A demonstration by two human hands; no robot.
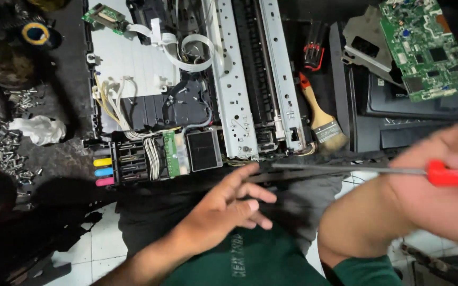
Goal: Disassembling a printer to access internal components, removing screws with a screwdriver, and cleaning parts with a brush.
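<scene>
An opened printer (186,100) lies in front of me, with metal rails (234,79), white flat cables and yellow, cyan and magenta ink tanks (103,171) at its near left corner. My right hand (441,185), blurred and close to the camera, grips a red-handled screwdriver (446,173) whose long shaft points left toward the printer's near edge. My left hand (229,204) hovers just below that edge with its fingers spread, holding nothing, its fingertips near the screwdriver tip.
A paintbrush (322,119) and a small red-and-black tool (314,50) lie right of the printer. A green circuit board (425,47) rests on a black cover at top right. Loose screws (6,148) and a white rag (41,130) sit at left.
</scene>
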